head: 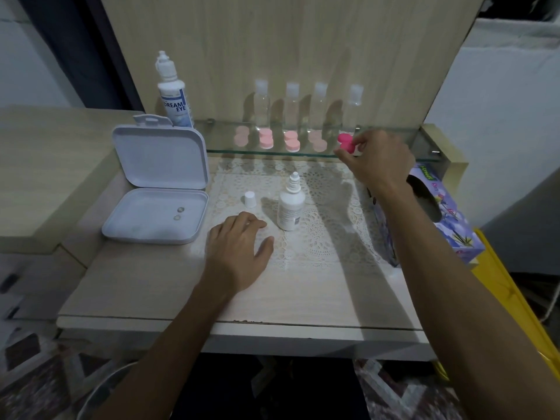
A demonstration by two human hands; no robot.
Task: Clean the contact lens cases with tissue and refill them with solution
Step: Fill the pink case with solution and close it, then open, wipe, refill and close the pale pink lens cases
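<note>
Here, the tall bottle (174, 92) reading "DREAM EYE" stands upright at the glass shelf's (394, 140) left end. The right hand (377, 160) pinches a bright pink lens case (346, 143) over the shelf's right part, its long axis running front to back. The left hand (239, 253) rests flat, fingers relaxed, on the desk (151, 283) below the shelf, beside the uncapped solution bottle (291, 204). The tissue box's (448, 219) writing is unreadable.

Dim overall, lit from above and in front. Soft hand shadows across the table (303, 286) and lace mat (318, 237). Faint reflections in the glass shelf (394, 147). Bowed lines and smeared blur toward the edges, floor especially.
</note>
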